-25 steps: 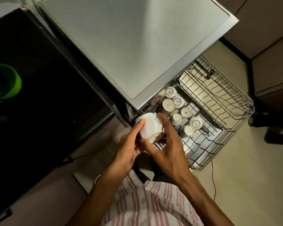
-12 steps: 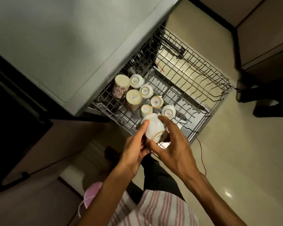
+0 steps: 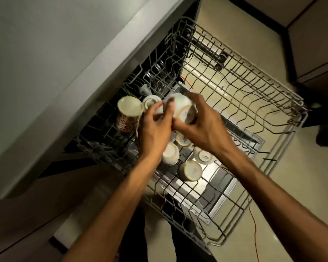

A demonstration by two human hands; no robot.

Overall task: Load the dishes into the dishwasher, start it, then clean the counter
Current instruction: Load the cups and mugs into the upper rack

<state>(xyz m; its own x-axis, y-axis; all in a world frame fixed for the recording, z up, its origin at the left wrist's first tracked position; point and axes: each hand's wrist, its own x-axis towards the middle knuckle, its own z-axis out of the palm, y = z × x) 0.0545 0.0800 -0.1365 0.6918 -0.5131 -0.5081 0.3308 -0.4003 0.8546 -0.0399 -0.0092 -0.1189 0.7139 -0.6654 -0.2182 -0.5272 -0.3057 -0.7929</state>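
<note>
A white cup (image 3: 183,108) with a gold-edged base is upside down over the pulled-out dishwasher rack (image 3: 244,103). My right hand (image 3: 201,127) grips it from the right, and my left hand (image 3: 155,127) pinches its left side with fingertips. Below my hands several white cups sit upside down in the rack, among them one (image 3: 190,171) near the front and one (image 3: 170,154) under my left wrist. A flowered mug (image 3: 128,114) stands inverted at the rack's left end, next to a small white cup (image 3: 150,103).
The grey countertop (image 3: 55,59) overhangs the rack's left side. The right half of the rack holds only bare wire tines. The open dishwasher door (image 3: 222,188) lies beneath. A red wire (image 3: 255,235) runs over the beige floor. Dark cabinets (image 3: 314,59) stand at the right.
Both hands have carried the white cup up and away from me, over the rack's back left part. The view has dipped closer to the rack.
</note>
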